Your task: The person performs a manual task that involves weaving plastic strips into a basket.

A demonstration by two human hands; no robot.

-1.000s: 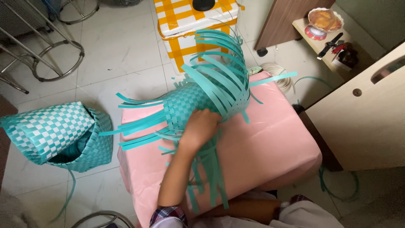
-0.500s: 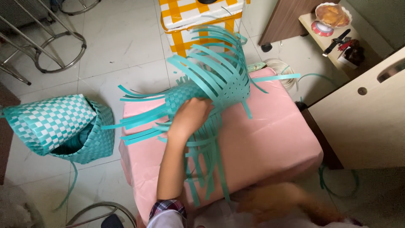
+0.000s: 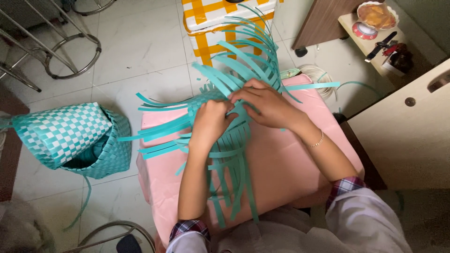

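Note:
A half-woven teal basket (image 3: 206, 100) of flat plastic strips lies on a pink-covered table (image 3: 286, 168). Loose strip ends (image 3: 243, 56) fan out upward, to the left and down toward me. My left hand (image 3: 210, 122) presses on the woven part with fingers curled around strips. My right hand (image 3: 265, 104) meets it from the right, fingertips pinching a strip at the weave's upper edge. Both hands touch each other over the basket.
A finished teal-and-white checkered basket (image 3: 70, 138) lies on the tiled floor at left. A yellow-and-white woven box (image 3: 211, 21) stands behind the table. A coil of pale cord (image 3: 316, 75), metal stool legs (image 3: 70, 51) and a wooden cabinet (image 3: 408, 136) surround it.
My right hand has come up from below the table edge and joined the left on the weave. The camera has shifted slightly; the basket has stayed on the table.

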